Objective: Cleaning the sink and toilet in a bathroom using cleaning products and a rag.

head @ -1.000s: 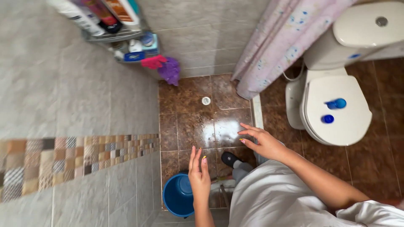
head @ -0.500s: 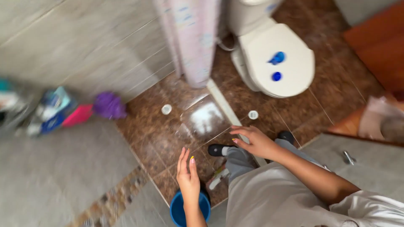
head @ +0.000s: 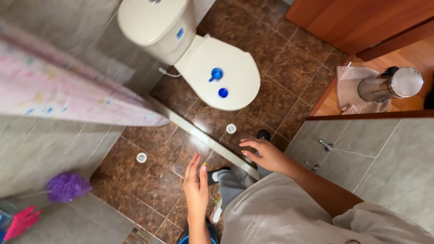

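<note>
Both hands were empty. Left hand point(head: 196, 187) was open, fingers straight, above the brown tile floor point(head: 153, 180). Right hand point(head: 264, 154) was open, fingers spread, over the shower curb point(head: 203, 138), near the toilet point(head: 217, 72).

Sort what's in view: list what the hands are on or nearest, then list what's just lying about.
With the hands:
left hand, empty, open
right hand, empty, open
shower curb
blue bucket, only its edge visible

Lying about:
toilet
shower curtain
purple sponge
floor drain
</note>
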